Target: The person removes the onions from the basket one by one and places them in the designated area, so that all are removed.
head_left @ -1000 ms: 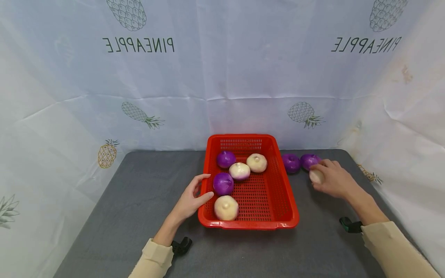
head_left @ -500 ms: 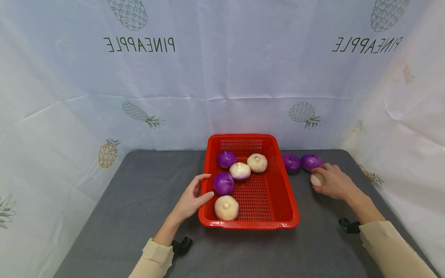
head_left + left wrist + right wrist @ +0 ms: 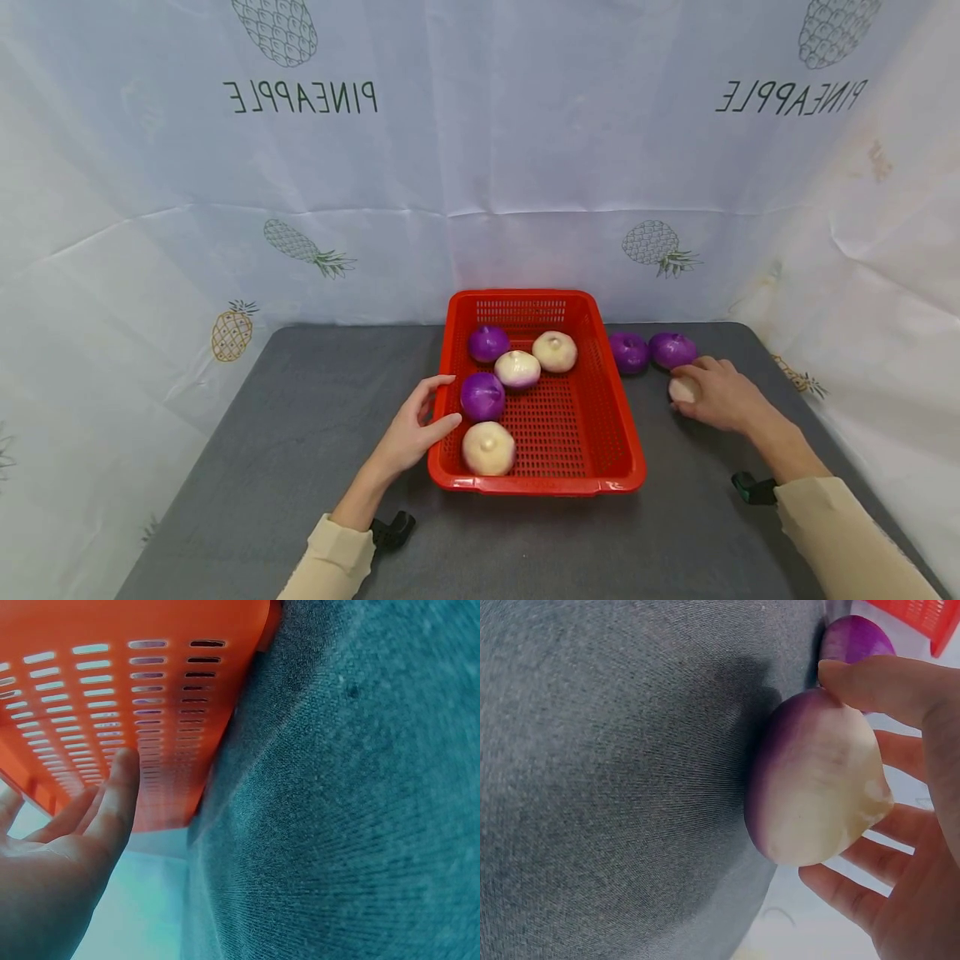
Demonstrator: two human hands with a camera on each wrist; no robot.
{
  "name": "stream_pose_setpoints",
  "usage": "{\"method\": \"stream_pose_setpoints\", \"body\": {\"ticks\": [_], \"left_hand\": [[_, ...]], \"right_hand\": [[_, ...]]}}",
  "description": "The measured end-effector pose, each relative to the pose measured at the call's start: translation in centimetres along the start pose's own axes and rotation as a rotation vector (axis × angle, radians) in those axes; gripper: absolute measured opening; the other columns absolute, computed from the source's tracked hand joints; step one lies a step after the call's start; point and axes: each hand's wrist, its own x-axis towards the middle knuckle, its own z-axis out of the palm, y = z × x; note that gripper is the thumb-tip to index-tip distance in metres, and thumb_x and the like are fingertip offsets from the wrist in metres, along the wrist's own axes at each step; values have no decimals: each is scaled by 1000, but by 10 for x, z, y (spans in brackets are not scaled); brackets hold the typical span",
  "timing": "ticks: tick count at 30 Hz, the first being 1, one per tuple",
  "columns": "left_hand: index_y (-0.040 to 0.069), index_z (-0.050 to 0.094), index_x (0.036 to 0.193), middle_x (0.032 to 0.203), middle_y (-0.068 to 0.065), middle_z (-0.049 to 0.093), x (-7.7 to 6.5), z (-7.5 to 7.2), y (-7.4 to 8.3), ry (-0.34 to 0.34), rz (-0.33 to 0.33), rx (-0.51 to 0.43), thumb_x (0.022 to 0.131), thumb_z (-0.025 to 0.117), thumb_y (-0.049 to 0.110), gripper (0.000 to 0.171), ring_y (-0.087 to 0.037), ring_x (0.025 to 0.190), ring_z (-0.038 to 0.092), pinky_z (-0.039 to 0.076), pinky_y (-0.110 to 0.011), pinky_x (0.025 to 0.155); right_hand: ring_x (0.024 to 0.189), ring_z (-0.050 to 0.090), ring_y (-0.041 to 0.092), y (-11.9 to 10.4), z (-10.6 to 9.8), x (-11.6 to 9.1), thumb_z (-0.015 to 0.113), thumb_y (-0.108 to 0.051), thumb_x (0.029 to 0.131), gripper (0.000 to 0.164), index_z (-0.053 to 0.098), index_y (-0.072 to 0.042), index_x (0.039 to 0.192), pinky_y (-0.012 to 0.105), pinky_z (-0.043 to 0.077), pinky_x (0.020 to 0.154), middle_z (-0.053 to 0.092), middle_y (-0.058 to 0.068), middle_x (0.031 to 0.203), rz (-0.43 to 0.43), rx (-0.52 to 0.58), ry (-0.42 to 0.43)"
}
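Note:
In the head view my right hand (image 3: pixel 716 396) holds a purple-and-white turnip (image 3: pixel 817 787) at the right of the table. The right wrist view shows my thumb over its top edge and fingers around its pale, pointed end, its purple side close against the cloth. My left hand (image 3: pixel 408 425) rests at the left side of a red plastic basket (image 3: pixel 630 450), fingers extended and slightly bent. In the left wrist view a straight digit touches the slotted wall. Inside the basket lie several turnips, among them a purple one (image 3: pixel 482 397) and a pale one (image 3: pixel 488 449).
Two purple turnips, one by the basket (image 3: pixel 628 353) and one beyond my right hand (image 3: pixel 672 350), lie near the table's back edge. A dark grey cloth (image 3: pixel 322 400) covers the table. Behind it hangs a pale curtain (image 3: pixel 480 167) with pineapple prints.
My right hand has come slightly down and toward me with its turnip, away from the purple one behind. My left hand and the basket stay in place.

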Motion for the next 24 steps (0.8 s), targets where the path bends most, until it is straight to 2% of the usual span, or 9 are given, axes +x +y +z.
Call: {"method": "stream_pose_setpoints", "body": {"ticks": [5,13,18,24], "left_hand": [[11,43,148,141,-21,49,0,0,-1,3,1,3,96,69,18,59,-41,121,55,60,-37,86],[11,43,148,142,-22,49,0,0,-1,2,0,4,95,69,19,60,-41,121,55,60,-37,87],[8,41,149,142,-22,49,1,0,-1,-1,-3,-10,95,70,17,62,-42,121,55,60,-41,86],[6,40,150,141,-22,49,1,0,-1,0,-3,-6,95,69,17,63,-42,120,55,60,-41,86]], "right_hand": [[104,50,47,-4,-8,-1,77,-37,85,57,65,-2,128,65,51,80,54,32,125,-3,-3,-10],[119,45,52,-23,-34,-2,72,-33,91,55,62,-1,134,73,46,89,50,32,133,-37,7,-1],[124,44,49,-44,-50,-1,73,-34,91,55,63,-4,135,73,44,94,50,29,137,-61,34,20],[123,45,47,-63,-61,-4,73,-29,92,48,64,-5,133,70,44,97,53,26,134,-114,54,60]]}}
